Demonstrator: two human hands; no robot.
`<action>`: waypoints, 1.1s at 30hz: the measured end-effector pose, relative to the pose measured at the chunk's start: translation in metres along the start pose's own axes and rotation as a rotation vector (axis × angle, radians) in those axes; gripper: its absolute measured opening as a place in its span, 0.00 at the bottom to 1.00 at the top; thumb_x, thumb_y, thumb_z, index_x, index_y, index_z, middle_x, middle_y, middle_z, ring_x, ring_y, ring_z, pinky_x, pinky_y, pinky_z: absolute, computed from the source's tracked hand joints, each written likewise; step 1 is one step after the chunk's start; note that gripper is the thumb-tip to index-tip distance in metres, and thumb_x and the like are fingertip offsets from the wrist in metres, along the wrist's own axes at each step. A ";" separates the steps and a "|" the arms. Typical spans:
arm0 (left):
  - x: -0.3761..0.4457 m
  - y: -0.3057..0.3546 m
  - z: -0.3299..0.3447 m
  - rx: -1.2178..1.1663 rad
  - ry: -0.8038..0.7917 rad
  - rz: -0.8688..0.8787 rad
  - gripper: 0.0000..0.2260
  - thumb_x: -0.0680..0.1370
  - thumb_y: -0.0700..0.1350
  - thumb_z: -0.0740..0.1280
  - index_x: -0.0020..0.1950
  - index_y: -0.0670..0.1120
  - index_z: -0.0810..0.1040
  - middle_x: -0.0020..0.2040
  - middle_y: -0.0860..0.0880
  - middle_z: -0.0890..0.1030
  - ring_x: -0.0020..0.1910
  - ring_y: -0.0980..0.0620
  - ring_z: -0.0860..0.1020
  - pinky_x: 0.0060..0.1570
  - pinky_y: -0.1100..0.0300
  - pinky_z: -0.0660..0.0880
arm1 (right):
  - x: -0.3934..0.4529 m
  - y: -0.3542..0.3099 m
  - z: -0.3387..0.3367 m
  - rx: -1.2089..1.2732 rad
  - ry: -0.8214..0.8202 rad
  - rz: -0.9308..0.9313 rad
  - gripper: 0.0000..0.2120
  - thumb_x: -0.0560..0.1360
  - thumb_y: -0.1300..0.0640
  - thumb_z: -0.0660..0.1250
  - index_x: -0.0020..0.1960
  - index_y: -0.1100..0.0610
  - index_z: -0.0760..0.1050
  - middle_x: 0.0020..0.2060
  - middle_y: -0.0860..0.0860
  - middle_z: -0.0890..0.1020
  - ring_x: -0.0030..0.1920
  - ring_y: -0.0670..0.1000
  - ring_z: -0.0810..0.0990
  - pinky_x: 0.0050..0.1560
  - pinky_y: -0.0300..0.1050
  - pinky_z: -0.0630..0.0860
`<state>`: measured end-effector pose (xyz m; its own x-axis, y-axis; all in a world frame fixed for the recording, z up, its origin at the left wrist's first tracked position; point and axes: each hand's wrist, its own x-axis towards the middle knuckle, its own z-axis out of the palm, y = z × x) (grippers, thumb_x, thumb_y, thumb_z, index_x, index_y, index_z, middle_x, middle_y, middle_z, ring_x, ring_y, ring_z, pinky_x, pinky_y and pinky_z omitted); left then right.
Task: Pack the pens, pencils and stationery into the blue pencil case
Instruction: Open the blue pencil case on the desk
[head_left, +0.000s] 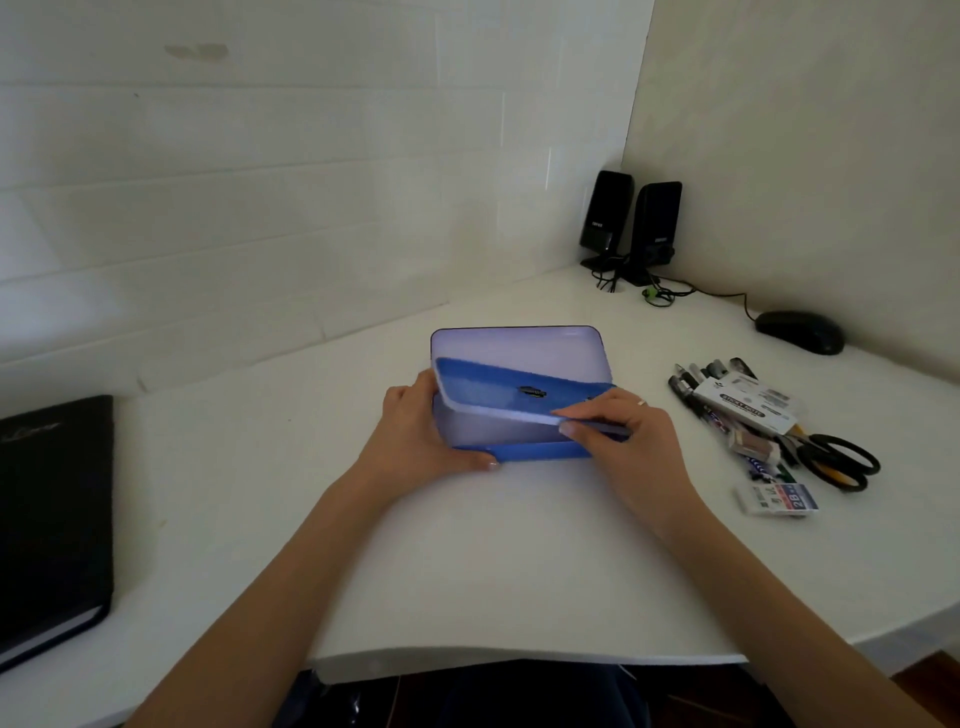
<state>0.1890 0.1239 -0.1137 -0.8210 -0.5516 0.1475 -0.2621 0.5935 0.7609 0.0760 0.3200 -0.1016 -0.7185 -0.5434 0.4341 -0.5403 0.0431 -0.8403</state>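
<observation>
While the left hand (415, 431) grips the blue pencil case (519, 400) steady, the right hand (608, 426) pinches its inner tray (498, 387), tilting it clear for packing.

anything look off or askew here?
Yes: the blue inner tray sits tilted in the open pencil case, left end up, while the right hand pinches its front edge. Stationery pile just jumbled.

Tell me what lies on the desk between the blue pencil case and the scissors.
In the head view, only the right hand gripping the blue pencil case, then bare white desk before the scissors.
</observation>
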 end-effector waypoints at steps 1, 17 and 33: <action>0.001 -0.001 0.000 0.017 -0.006 -0.014 0.49 0.49 0.64 0.75 0.66 0.55 0.62 0.58 0.53 0.69 0.60 0.55 0.64 0.57 0.57 0.68 | 0.000 -0.001 -0.002 0.017 0.018 -0.017 0.13 0.69 0.65 0.73 0.41 0.47 0.82 0.35 0.46 0.80 0.41 0.40 0.76 0.45 0.27 0.68; 0.041 -0.008 0.002 0.135 0.109 0.005 0.37 0.68 0.55 0.74 0.71 0.46 0.63 0.72 0.44 0.66 0.71 0.42 0.61 0.69 0.53 0.59 | -0.039 0.018 -0.023 -0.421 -0.053 -0.158 0.09 0.68 0.59 0.73 0.44 0.47 0.85 0.32 0.46 0.77 0.39 0.45 0.72 0.39 0.34 0.69; 0.015 0.012 0.017 0.218 0.083 0.458 0.19 0.72 0.58 0.58 0.59 0.53 0.76 0.55 0.54 0.79 0.56 0.57 0.75 0.55 0.67 0.69 | -0.004 0.030 -0.100 -0.780 0.232 0.245 0.23 0.73 0.51 0.68 0.67 0.44 0.70 0.67 0.51 0.72 0.68 0.56 0.66 0.66 0.59 0.64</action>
<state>0.1648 0.1328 -0.1130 -0.8358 -0.2456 0.4910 0.0079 0.8888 0.4582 0.0185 0.4075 -0.0959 -0.8802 -0.2613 0.3961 -0.4438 0.7489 -0.4921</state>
